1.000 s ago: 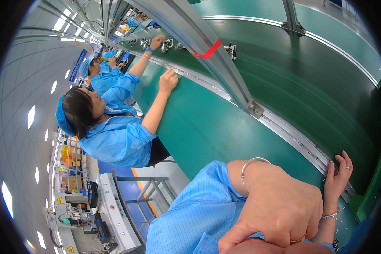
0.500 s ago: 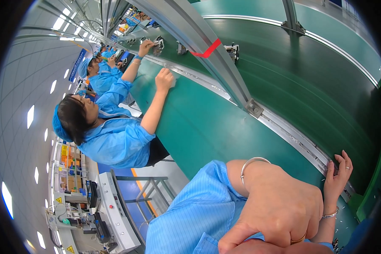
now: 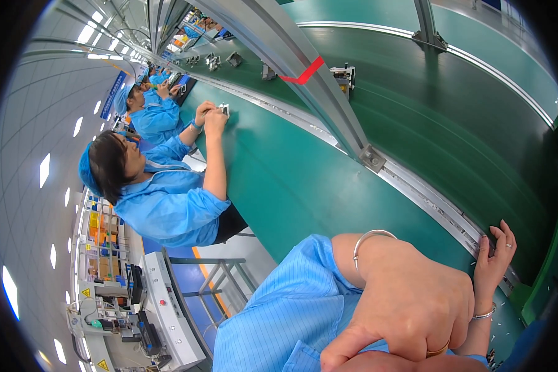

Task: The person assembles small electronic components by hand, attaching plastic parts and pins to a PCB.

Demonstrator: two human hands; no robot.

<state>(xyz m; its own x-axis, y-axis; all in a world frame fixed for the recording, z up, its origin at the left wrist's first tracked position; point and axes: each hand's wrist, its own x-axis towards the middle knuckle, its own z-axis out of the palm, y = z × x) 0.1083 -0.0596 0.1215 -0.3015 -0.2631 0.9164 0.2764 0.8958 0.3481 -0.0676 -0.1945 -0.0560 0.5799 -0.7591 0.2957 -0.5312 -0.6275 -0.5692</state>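
My left hand (image 3: 415, 297) is raised close in front of me at the lower edge, with a silver bangle at its wrist. Its fingers are bent inward in a closed shape; the fingertips and palm are hidden, so whatever they might hold does not show. Farther right, my right hand (image 3: 496, 254) rests on the metal rail (image 3: 437, 211) beside the dark green conveyor belt (image 3: 452, 142). Its fingers are apart and nothing is in them. A small mechanical part (image 3: 342, 79) lies on the belt, beyond the reach of both hands.
A slanting metal post (image 3: 328, 105) with red tape rises from the rail. At the green worktop (image 3: 291, 180), a co-worker (image 3: 167, 192) in blue holds a small metal part (image 3: 224, 111) in both hands. More parts (image 3: 212, 61) lie up the belt. Machinery (image 3: 161, 310) stands lower left.
The co-worker's hand has come back from the belt, and both their hands now meet around a part above the worktop. Parts on the belt have shifted slightly. My hands stay put.
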